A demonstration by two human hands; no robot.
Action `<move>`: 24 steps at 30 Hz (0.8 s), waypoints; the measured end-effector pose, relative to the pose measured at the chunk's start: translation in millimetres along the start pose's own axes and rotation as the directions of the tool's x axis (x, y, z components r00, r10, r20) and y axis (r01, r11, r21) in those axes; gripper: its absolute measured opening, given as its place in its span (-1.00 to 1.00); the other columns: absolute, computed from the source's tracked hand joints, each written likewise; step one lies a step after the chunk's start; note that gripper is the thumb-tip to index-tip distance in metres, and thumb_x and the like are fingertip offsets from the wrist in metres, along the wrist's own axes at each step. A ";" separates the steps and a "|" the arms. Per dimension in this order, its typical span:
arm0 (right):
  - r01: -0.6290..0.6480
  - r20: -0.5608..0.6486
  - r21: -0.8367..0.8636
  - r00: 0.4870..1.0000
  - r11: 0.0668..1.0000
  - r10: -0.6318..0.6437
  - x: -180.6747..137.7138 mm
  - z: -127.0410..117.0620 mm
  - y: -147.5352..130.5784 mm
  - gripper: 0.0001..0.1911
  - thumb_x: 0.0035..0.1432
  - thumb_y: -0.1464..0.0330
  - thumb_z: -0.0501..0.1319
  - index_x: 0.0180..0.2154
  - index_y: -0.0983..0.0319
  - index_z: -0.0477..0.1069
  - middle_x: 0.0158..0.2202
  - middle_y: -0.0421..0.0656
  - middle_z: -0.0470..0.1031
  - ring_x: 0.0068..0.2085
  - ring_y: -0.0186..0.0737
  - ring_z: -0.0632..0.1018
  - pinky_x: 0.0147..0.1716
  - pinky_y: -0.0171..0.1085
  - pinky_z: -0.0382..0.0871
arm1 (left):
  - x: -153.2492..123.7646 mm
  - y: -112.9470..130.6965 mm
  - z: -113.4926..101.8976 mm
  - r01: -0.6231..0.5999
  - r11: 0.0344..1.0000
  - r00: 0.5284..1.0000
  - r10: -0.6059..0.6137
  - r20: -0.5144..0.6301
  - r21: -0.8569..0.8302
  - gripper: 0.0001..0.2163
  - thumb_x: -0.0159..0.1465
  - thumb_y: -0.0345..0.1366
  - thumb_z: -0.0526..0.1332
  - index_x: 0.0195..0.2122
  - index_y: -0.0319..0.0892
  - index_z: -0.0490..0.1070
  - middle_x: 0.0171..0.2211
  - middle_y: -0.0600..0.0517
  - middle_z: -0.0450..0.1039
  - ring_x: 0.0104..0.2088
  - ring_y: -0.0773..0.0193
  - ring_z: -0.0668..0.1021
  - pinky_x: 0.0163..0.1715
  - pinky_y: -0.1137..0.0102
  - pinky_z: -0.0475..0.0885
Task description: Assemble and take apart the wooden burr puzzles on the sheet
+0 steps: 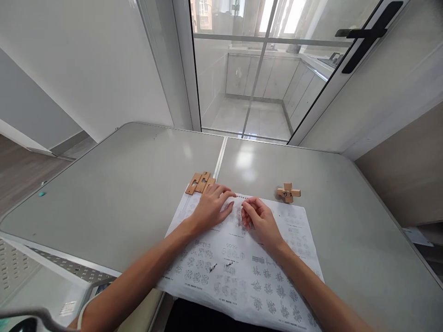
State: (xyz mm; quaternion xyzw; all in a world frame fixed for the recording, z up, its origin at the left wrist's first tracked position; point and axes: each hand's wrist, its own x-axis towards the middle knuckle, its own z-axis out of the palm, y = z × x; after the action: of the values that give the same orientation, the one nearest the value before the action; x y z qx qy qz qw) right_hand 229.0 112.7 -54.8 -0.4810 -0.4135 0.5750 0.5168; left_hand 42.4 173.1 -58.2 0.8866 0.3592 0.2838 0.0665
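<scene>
A large white sheet point(238, 258) printed with rows of small line diagrams lies on the table beneath both forearms. Over its upper left part is my left hand point(213, 206), fingers stretched and apart, holding nothing. Just beyond that hand, flat notched wooden puzzle pieces point(199, 182) lie side by side at the sheet's top edge, partly covered by my fingers. My right hand point(261, 219) rests near the sheet's upper middle, its fingers curled in and thumb close to the index fingertip; nothing shows in it. Farther right, a cross-shaped assembly of wooden pieces point(288, 192) sits by the sheet's edge.
The grey table point(138, 193) has a metal seam point(220, 159) across it. Behind stands a glass door point(249, 78) with a black handle point(367, 34). A small teal object point(42, 194) lies near the left edge. A perforated white surface point(20, 272) is at lower left.
</scene>
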 end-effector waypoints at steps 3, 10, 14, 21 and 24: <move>-0.004 0.006 -0.014 1.000 1.000 0.004 -1.0 -0.1 -0.1 -0.62 0.26 0.00 0.34 -0.31 0.17 0.40 -0.50 -0.28 0.43 -0.55 -0.34 0.40 -0.58 -0.33 0.32 | -0.8 -3.8 0.4 0.103 0.992 0.993 -0.100 -0.056 0.069 -0.76 0.42 -0.27 0.21 0.09 -0.13 0.43 0.10 -0.14 0.46 0.14 -0.02 0.46 0.16 0.07 0.38; -0.004 0.014 -0.042 1.000 0.999 0.004 -1.4 0.0 -0.5 -0.63 0.29 0.01 0.32 -0.30 0.16 0.40 -0.49 -0.28 0.44 -0.54 -0.33 0.41 -0.57 -0.33 0.33 | -0.5 -18.7 0.9 0.300 0.906 0.954 -0.279 -0.114 0.300 -0.55 0.39 -0.14 0.24 0.24 -0.19 0.30 0.36 -0.32 0.21 0.39 -0.23 0.23 0.33 -0.12 0.18; -0.002 0.023 -0.049 1.000 0.999 0.003 -1.7 -0.2 -0.1 -0.63 0.31 0.01 0.31 -0.30 0.16 0.40 -0.49 -0.27 0.43 -0.54 -0.33 0.40 -0.57 -0.33 0.32 | 0.3 -25.7 -1.3 0.397 0.829 0.918 -0.369 -0.146 0.393 -0.46 0.39 0.01 0.22 0.27 -0.21 0.30 0.41 -0.36 0.14 0.45 -0.29 0.14 0.40 -0.18 0.04; -0.009 0.018 -0.063 1.000 0.998 0.010 -2.8 0.1 -1.4 -0.62 0.30 0.00 0.31 -0.30 0.16 0.40 -0.49 -0.27 0.43 -0.54 -0.33 0.39 -0.57 -0.32 0.31 | -2.9 -29.1 3.7 0.545 0.726 0.827 -0.546 -0.130 0.420 -0.36 0.41 0.06 0.13 0.37 -0.25 0.24 0.46 -0.39 0.09 0.45 -0.53 0.08 0.32 -0.48 -0.12; -0.007 0.016 -0.068 1.000 0.998 0.008 -2.8 0.1 -1.9 -0.63 0.30 0.00 0.31 -0.30 0.16 0.40 -0.48 -0.26 0.43 -0.53 -0.32 0.39 -0.56 -0.32 0.32 | -5.1 -31.3 7.5 0.567 0.739 0.812 -0.576 -0.095 0.363 -0.38 0.42 0.03 0.12 0.40 -0.22 0.22 0.45 -0.39 0.11 0.43 -0.57 0.12 0.29 -0.53 -0.10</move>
State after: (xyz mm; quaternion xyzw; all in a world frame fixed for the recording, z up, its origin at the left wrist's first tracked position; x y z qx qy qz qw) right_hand 229.3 110.2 -52.6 -0.4951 -0.4352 0.5665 0.4944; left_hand 24.8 193.3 -76.9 0.7328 0.6599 0.1652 -0.0161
